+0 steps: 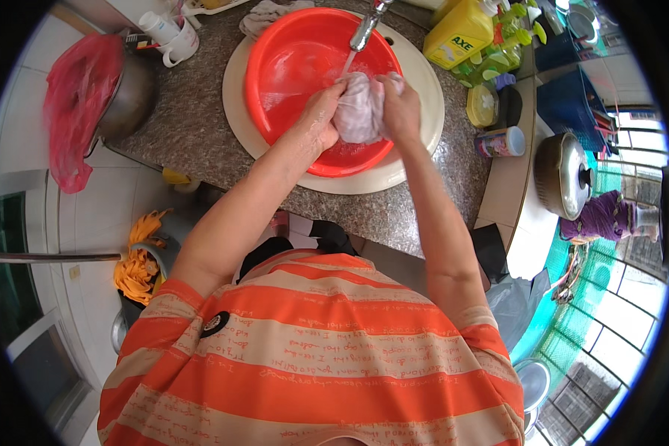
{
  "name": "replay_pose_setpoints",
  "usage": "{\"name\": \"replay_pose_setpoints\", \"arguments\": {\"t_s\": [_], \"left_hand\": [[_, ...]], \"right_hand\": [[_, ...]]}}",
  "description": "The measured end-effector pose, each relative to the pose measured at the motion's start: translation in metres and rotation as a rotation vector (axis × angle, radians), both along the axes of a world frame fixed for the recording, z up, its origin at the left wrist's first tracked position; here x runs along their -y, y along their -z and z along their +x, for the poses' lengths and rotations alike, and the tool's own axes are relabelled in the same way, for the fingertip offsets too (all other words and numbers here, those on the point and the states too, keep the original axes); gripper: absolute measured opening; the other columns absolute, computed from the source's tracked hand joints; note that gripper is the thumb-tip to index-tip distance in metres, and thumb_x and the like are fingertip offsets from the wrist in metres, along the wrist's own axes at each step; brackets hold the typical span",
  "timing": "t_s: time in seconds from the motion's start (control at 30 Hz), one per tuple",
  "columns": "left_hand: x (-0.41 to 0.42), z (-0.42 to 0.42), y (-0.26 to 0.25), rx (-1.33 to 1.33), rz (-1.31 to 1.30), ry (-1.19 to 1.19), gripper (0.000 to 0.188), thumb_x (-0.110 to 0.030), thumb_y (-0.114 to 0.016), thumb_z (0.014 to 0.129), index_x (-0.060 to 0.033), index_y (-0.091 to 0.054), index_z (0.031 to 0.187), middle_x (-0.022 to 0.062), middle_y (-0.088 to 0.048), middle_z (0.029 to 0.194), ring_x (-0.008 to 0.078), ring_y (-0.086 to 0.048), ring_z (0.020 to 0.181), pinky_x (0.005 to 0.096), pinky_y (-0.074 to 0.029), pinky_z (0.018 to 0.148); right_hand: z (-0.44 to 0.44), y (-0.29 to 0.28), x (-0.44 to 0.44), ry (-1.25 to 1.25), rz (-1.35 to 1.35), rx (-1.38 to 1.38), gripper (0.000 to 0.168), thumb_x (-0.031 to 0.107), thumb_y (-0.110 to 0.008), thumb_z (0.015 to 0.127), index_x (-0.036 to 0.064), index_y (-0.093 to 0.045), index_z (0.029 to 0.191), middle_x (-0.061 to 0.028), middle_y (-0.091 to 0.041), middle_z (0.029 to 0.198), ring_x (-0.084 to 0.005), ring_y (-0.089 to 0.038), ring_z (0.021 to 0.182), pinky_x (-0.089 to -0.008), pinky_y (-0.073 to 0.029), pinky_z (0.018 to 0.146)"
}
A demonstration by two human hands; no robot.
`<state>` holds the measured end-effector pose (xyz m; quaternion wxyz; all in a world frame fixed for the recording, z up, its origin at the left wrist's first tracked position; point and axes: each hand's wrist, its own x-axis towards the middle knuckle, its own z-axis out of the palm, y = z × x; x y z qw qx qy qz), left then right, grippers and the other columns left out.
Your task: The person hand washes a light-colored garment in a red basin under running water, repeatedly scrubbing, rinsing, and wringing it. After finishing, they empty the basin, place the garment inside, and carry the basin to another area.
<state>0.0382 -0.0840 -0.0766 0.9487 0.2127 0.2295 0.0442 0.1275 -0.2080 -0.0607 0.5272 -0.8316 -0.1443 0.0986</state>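
A wet, pale cloth (pixel 359 111) is bunched between my two hands, over the right part of a red plastic basin (pixel 256 106). My left hand (pixel 322 117) grips the cloth's left side, thumb uppermost. On its other side, my right hand (pixel 400 108) has its fingers curled around the fabric. Water runs from the chrome faucet (pixel 365 33) and falls just behind the cloth. Some sudsy water lies in the basin, which sits within the cream sink rim (pixel 237 106).
Another damp cloth (pixel 265 19) lies behind the basin. A mug (pixel 181 44) and a metal pot (pixel 125 95) under a pink plastic bag (pixel 78 111) stand left. On the right are a yellow AXE bottle (pixel 460 33), spray bottles (pixel 499 56), a tub (pixel 499 141) and a lidded pot (pixel 560 175).
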Motion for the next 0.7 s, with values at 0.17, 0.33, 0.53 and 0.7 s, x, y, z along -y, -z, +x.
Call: {"name": "replay_pose_setpoints", "arguments": {"t_s": [0.17,0.33,0.53,0.7], "left_hand": [[-0.047,-0.034,-0.025,-0.203,0.440,0.182,0.050,-0.018,-0.058,0.087,0.0038,-0.042,0.128,0.0192,-0.053,0.121,0.0283,-0.054,0.111,0.0408,-0.045,0.097],[-0.010,-0.048,-0.018,0.016,1.090,0.258,0.074,-0.012,-0.066,0.083,0.0015,-0.022,0.141,0.0147,-0.048,0.127,0.0251,-0.051,0.117,0.0371,-0.044,0.098],[0.010,0.001,0.053,0.249,0.915,0.163,0.067,-0.027,-0.078,0.074,0.0018,-0.045,0.124,0.0140,-0.057,0.111,0.0193,-0.058,0.104,0.0318,-0.050,0.087],[0.042,-0.015,-0.014,-0.188,1.037,0.438,0.034,-0.027,-0.065,0.086,-0.0059,-0.052,0.109,0.0040,-0.061,0.088,0.0113,-0.056,0.073,0.0288,-0.047,0.058]], "right_hand": [[0.011,-0.088,0.026,0.070,0.796,-0.443,0.035,0.033,-0.059,0.090,0.000,-0.063,0.102,-0.0081,-0.066,0.091,-0.0181,-0.065,0.081,-0.0315,-0.052,0.077],[-0.001,-0.148,0.004,-0.099,0.930,-0.529,0.031,0.032,-0.057,0.092,0.006,-0.059,0.110,-0.0060,-0.065,0.102,-0.0199,-0.063,0.095,-0.0383,-0.051,0.086],[-0.053,-0.154,-0.052,-0.263,0.953,-0.829,0.026,0.023,-0.057,0.089,0.002,-0.058,0.104,-0.0078,-0.063,0.097,-0.0172,-0.062,0.090,-0.0344,-0.053,0.078],[-0.023,-0.066,-0.069,-0.277,0.570,-0.964,0.031,0.020,-0.061,0.092,-0.004,-0.057,0.111,-0.0118,-0.060,0.105,-0.0251,-0.061,0.094,-0.0405,-0.054,0.083]]}}
